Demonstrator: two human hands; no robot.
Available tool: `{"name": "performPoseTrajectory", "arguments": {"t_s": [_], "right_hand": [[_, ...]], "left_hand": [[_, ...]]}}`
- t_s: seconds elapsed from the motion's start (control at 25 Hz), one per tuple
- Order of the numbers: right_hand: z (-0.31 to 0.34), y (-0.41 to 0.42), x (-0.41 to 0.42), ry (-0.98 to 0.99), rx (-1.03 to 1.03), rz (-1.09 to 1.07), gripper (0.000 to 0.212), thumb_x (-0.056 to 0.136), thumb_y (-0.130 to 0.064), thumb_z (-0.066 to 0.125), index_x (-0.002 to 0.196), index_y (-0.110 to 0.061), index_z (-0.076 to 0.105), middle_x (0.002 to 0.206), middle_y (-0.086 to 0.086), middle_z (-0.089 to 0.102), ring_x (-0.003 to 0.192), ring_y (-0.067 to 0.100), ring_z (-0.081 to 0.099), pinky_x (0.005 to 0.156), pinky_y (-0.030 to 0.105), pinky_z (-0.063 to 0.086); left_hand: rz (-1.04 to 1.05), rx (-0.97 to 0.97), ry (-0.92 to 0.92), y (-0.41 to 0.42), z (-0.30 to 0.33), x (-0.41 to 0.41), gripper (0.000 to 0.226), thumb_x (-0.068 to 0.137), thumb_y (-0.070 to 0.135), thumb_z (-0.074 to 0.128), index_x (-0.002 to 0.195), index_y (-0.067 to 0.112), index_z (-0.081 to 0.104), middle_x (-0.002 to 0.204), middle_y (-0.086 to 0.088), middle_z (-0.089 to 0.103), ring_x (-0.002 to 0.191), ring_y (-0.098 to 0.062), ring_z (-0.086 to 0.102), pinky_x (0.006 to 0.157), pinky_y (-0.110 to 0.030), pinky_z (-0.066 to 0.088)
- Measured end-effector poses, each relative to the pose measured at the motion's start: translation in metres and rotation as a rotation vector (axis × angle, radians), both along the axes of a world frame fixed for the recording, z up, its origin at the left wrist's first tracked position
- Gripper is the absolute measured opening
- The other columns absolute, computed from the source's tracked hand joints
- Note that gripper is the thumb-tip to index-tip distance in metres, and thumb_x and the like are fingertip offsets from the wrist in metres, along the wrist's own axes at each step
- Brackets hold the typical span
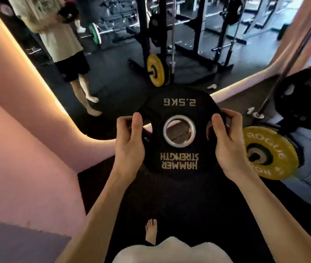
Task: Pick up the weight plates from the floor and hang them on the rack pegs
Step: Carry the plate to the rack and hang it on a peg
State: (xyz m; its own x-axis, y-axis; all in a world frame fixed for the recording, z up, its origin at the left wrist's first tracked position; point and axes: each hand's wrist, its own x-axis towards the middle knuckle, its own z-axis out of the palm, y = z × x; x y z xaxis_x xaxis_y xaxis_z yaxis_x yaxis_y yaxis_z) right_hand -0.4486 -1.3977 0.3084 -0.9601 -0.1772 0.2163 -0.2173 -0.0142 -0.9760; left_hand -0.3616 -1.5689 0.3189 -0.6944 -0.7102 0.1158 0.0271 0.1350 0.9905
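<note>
I hold a black 2.5 kg weight plate (179, 105) with gold lettering and a steel-ringed centre hole flat in front of me, off the floor. My left hand (130, 143) grips its left edge through a handle slot, and my right hand (226, 145) grips the right edge the same way. A yellow plate (282, 158) hangs on a low peg at the right, just beside my right hand. Behind it sits a large black plate (302, 103). Another yellow plate (155, 70) hangs on the black rack (145, 35) further ahead.
A pink padded wall (17, 130) runs along the left. Another person in a light shirt and black shorts (69, 59) stands barefoot ahead on the left. A barbell with a green plate (94, 33) lies at the back. The floor is black rubber, and my bare foot (150, 232) shows below.
</note>
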Motion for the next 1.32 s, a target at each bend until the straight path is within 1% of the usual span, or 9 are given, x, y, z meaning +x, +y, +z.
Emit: {"name": "performPoseTrajectory", "arguments": {"t_s": [0.08, 0.24, 0.4, 0.56, 0.76, 0.88, 1.04, 1.16, 1.32], "right_hand": [[0.006, -0.004, -0.017, 0.008, -0.005, -0.13, 0.016, 0.102, -0.024, 0.044, 0.116, -0.017, 0.043, 0.092, -0.014, 0.056, 0.074, -0.017, 0.057, 0.066, 0.006, 0.044], [0.021, -0.002, -0.042, 0.045, 0.014, -0.432, 0.012, 0.102, -0.027, 0.045, 0.113, -0.024, 0.044, 0.093, -0.011, 0.058, 0.074, -0.015, 0.057, 0.067, 0.007, 0.044], [0.036, 0.017, -0.062, 0.067, 0.032, -0.66, 0.006, 0.098, -0.045, 0.047, 0.101, -0.049, 0.044, 0.093, -0.01, 0.062, 0.085, 0.006, 0.061, 0.08, 0.033, 0.049], [0.072, 0.048, -0.089, 0.153, 0.006, -0.8, 0.005, 0.101, -0.033, 0.045, 0.105, -0.037, 0.044, 0.087, -0.008, 0.059, 0.073, -0.006, 0.058, 0.069, 0.017, 0.046], [0.129, 0.095, -0.148, 0.316, -0.026, -0.888, 0.003, 0.101, -0.027, 0.045, 0.104, -0.029, 0.044, 0.074, -0.003, 0.054, 0.059, -0.002, 0.052, 0.058, 0.018, 0.045], [0.174, 0.131, -0.196, 0.419, 0.009, -0.91, 0.011, 0.101, -0.029, 0.045, 0.109, -0.021, 0.043, 0.073, -0.003, 0.054, 0.062, 0.003, 0.051, 0.061, 0.022, 0.045], [0.23, 0.179, -0.251, 0.549, 0.041, -0.923, 0.004, 0.101, -0.034, 0.045, 0.1, -0.038, 0.043, 0.078, -0.01, 0.059, 0.067, -0.003, 0.057, 0.068, 0.021, 0.048], [0.273, 0.21, -0.29, 0.625, 0.066, -0.906, 0.003, 0.1, -0.038, 0.045, 0.102, -0.039, 0.043, 0.083, -0.002, 0.059, 0.073, 0.008, 0.058, 0.072, 0.031, 0.048], [0.323, 0.238, -0.339, 0.721, 0.061, -0.937, 0.005, 0.1, -0.036, 0.045, 0.096, -0.039, 0.043, 0.072, 0.0, 0.055, 0.065, 0.01, 0.053, 0.067, 0.035, 0.046]], "left_hand": [[-0.124, -0.035, 0.024, -0.013, 0.004, -0.039, 0.024, 0.1, 0.044, 0.044, 0.099, 0.022, 0.052, 0.086, 0.006, 0.061, 0.076, 0.003, 0.06, 0.078, -0.027, 0.051], [-0.424, -0.031, 0.04, -0.025, 0.02, -0.114, 0.023, 0.099, 0.047, 0.045, 0.095, 0.025, 0.052, 0.087, 0.001, 0.062, 0.084, -0.012, 0.062, 0.084, -0.043, 0.056], [-0.66, -0.03, 0.08, -0.006, 0.046, -0.175, 0.026, 0.101, 0.043, 0.043, 0.098, 0.018, 0.05, 0.075, 0.015, 0.06, 0.07, 0.006, 0.058, 0.071, -0.022, 0.05], [-0.823, -0.014, 0.144, 0.036, 0.076, -0.238, 0.031, 0.101, 0.044, 0.042, 0.104, 0.015, 0.052, 0.074, 0.012, 0.061, 0.064, 0.008, 0.058, 0.066, -0.019, 0.049], [-0.911, -0.016, 0.294, 0.092, 0.127, -0.32, 0.035, 0.099, 0.049, 0.042, 0.099, 0.016, 0.052, 0.077, 0.001, 0.066, 0.07, -0.01, 0.062, 0.07, -0.037, 0.051], [-0.92, 0.004, 0.398, 0.131, 0.171, -0.37, 0.029, 0.1, 0.048, 0.041, 0.089, 0.022, 0.05, 0.061, 0.007, 0.063, 0.053, -0.004, 0.057, 0.055, -0.026, 0.045], [-0.932, 0.007, 0.543, 0.176, 0.229, -0.423, 0.027, 0.101, 0.045, 0.04, 0.091, 0.022, 0.049, 0.063, 0.006, 0.06, 0.048, 0.002, 0.055, 0.044, -0.013, 0.042], [-0.945, 0.03, 0.636, 0.206, 0.271, -0.465, 0.029, 0.101, 0.047, 0.039, 0.091, 0.021, 0.047, 0.056, 0.01, 0.06, 0.047, -0.001, 0.054, 0.044, -0.015, 0.042], [-0.946, 0.063, 0.725, 0.238, 0.319, -0.518, 0.032, 0.101, 0.046, 0.041, 0.092, 0.016, 0.047, 0.052, 0.012, 0.06, 0.044, -0.001, 0.051, 0.042, -0.017, 0.041]]}}
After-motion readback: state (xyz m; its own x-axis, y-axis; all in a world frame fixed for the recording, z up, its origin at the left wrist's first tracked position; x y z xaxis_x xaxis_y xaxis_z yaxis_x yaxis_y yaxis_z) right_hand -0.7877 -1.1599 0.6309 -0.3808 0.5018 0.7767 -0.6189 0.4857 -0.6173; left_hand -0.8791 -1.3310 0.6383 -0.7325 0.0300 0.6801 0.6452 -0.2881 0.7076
